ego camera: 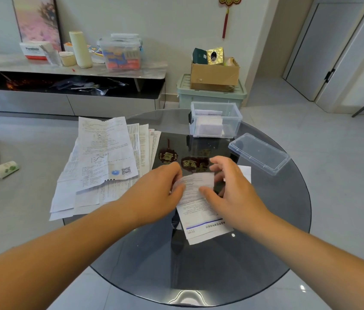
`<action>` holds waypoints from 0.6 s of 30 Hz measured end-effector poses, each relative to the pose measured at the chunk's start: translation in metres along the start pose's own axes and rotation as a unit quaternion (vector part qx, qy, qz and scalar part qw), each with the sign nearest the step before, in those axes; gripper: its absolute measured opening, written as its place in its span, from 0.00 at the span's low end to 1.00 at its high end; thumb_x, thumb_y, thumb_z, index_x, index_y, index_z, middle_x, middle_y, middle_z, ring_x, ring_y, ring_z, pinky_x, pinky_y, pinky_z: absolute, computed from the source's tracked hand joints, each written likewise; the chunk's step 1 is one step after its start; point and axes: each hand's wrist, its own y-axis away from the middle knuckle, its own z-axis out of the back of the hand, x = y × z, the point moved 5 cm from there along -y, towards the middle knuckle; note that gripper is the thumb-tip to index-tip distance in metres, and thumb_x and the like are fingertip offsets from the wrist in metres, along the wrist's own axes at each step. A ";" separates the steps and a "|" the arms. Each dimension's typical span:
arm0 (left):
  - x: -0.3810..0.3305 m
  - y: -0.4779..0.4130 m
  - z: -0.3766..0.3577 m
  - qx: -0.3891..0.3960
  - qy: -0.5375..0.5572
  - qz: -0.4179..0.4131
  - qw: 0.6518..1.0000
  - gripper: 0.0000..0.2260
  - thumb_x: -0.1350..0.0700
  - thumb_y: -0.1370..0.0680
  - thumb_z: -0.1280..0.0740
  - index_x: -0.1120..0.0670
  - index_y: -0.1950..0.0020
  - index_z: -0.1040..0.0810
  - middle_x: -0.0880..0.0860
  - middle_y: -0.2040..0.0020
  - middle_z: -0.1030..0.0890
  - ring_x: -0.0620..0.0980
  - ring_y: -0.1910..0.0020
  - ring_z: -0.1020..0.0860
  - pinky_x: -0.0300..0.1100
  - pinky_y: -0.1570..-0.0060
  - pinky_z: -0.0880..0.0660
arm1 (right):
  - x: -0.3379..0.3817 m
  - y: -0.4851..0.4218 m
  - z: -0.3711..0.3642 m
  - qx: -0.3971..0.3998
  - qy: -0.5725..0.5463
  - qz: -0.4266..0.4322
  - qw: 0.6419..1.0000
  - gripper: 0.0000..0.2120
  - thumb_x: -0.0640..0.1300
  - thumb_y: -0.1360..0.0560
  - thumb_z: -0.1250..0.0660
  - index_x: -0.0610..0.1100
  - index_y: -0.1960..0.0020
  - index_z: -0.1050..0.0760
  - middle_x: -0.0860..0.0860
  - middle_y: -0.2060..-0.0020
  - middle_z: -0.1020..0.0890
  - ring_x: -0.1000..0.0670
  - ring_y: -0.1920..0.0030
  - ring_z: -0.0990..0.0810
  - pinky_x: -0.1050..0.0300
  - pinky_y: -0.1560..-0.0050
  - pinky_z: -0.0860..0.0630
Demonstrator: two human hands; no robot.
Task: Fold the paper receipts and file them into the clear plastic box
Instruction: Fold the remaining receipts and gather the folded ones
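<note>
A long white receipt (201, 218) lies on the round glass table (221, 271) with its far end lifted and bent over. My left hand (158, 186) pinches that raised end on the left. My right hand (232, 189) pinches it on the right, thumb on top. The clear plastic box (215, 119) stands open at the table's far edge with folded papers inside. Its clear lid (259, 153) lies to the right of my hands. A loose pile of unfolded receipts (105, 166) covers the table's left side and hangs over the edge.
Two dark red ornaments (183, 159) lie just beyond my hands. A green bin (212, 92) with a cardboard box on it stands behind the table. A low TV cabinet (69, 70) runs along the wall. A small green-printed packet (5, 168) lies on the floor at left.
</note>
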 end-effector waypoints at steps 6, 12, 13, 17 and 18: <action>0.009 -0.009 -0.007 -0.017 0.007 0.044 0.999 0.12 0.53 0.22 0.31 0.49 0.44 0.33 0.45 0.48 0.24 0.46 0.54 0.22 0.41 0.57 0.21 | 0.005 -0.004 -0.002 -0.040 0.100 0.089 0.990 0.06 0.51 0.23 0.31 0.51 0.48 0.24 0.58 0.45 0.29 0.57 0.44 0.31 0.67 0.46 0.32; 0.008 -0.005 -0.009 -0.024 -0.081 -0.045 0.995 0.17 0.47 0.23 0.30 0.46 0.36 0.26 0.45 0.38 0.31 0.45 0.40 0.31 0.41 0.39 0.29 | -0.008 0.000 -0.021 0.091 0.175 0.145 0.970 0.21 0.61 0.20 0.46 0.53 0.42 0.18 0.59 0.44 0.24 0.55 0.43 0.29 0.50 0.41 0.27; 0.008 -0.004 -0.009 -0.023 -0.106 -0.060 0.992 0.15 0.46 0.23 0.31 0.45 0.36 0.24 0.45 0.38 0.30 0.45 0.40 0.31 0.41 0.38 0.31 | -0.009 0.000 -0.022 0.102 0.185 0.147 0.966 0.23 0.62 0.21 0.48 0.54 0.41 0.19 0.59 0.43 0.24 0.55 0.42 0.30 0.50 0.41 0.28; 0.008 -0.003 -0.013 0.046 -0.128 -0.072 0.988 0.17 0.43 0.20 0.36 0.45 0.34 0.22 0.43 0.38 0.27 0.43 0.40 0.30 0.41 0.38 0.31 | -0.009 0.004 -0.019 0.121 0.207 0.155 0.958 0.26 0.62 0.20 0.52 0.54 0.37 0.20 0.58 0.38 0.24 0.55 0.40 0.31 0.51 0.39 0.30; 0.009 -0.004 -0.013 0.063 -0.129 -0.071 0.987 0.18 0.41 0.20 0.36 0.45 0.33 0.22 0.43 0.37 0.27 0.42 0.40 0.30 0.41 0.38 0.30 | -0.008 0.004 -0.019 0.126 0.212 0.155 0.957 0.27 0.62 0.20 0.53 0.55 0.37 0.21 0.58 0.37 0.24 0.54 0.39 0.31 0.51 0.38 0.31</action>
